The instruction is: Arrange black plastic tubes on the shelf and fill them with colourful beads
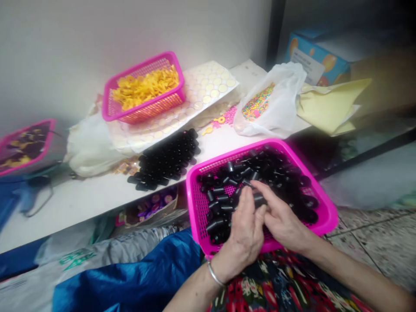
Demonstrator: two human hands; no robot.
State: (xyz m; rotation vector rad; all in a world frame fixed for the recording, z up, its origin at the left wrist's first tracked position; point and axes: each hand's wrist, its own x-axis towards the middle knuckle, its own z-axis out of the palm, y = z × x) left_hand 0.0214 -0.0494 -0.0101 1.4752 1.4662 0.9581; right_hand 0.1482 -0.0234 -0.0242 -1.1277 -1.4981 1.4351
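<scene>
Black caps fill the pink basket on the person's lap, front centre. Going L to R: far-left pink tray w/ dark and yellow bits, white bag, pink basket of yellow pieces on a sheet of round stickers, a packed block of black caps on the white table. Then left hand, fingers curled together over the loose caps, seems to pinch one, though the hold is half hidden. Right hand just beside it, fingers meeting the left's, forefinger stretched out; can't tell if it holds anything. Bag of coloured beads behind, yellow paper far R. Best approach, imo: one cap at a time, steady w/ both hands, keep low over the basket.
</scene>
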